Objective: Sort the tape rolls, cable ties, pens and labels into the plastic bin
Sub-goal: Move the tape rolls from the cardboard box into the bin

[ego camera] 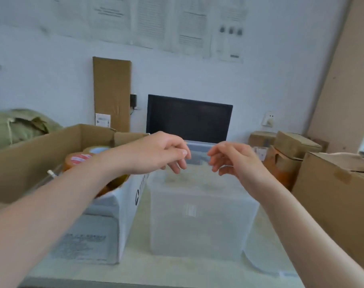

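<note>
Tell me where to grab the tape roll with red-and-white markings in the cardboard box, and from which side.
From above with the left hand, since the box is open on top and its walls block the sides. The tape roll seems to lie flat, face up: pinch across its outer rim, or hook a thumb into the core.

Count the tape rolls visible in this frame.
2 plainly. A brown roll with a red-and-white label and a tan roll with a pale core behind it, both in the open cardboard box at left. The left forearm may hide more.
</note>
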